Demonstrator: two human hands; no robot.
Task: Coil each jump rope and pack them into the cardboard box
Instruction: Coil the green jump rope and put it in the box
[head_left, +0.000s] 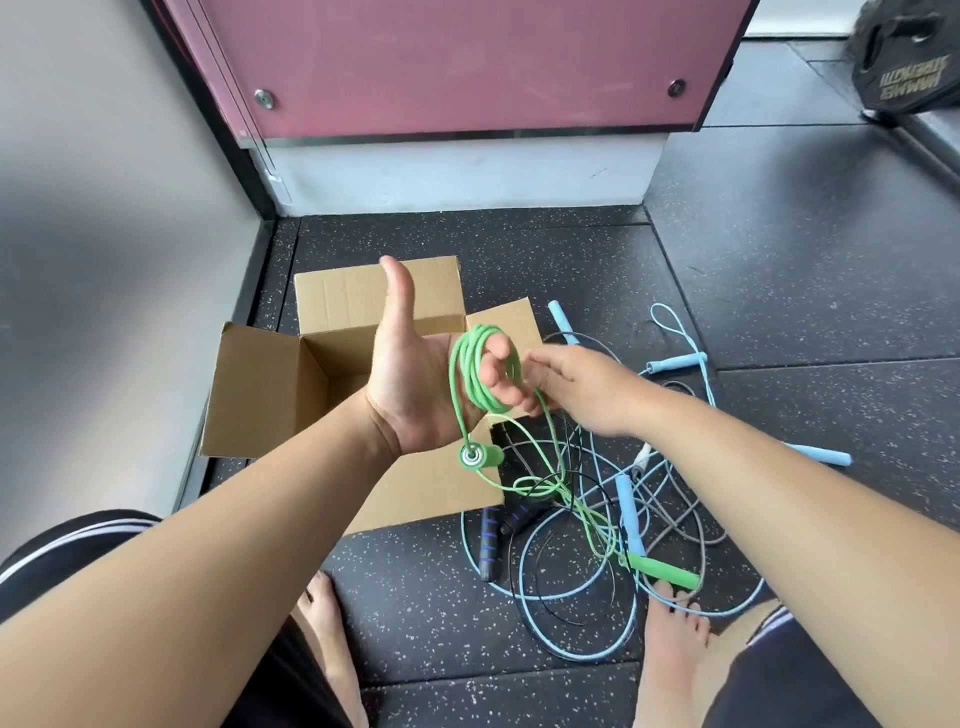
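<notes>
over the right edge of the cardboard box (260, 395), the left hand (415, 379) carries green jump rope (470, 364) loops on curled fingers; the right hand (576, 387) pinches the slack (mid-coil). the next wrap likely needs slack freed from the tangle.

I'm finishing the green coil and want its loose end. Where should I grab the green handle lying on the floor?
The green handle lies flat on the floor, its rope end among tangled blue cords. So probably pinch its free end, nearest the toes, from above with the right hand, which now pinches the green rope.

Green rope coil (467, 379) around left hand (413, 382)
</notes>
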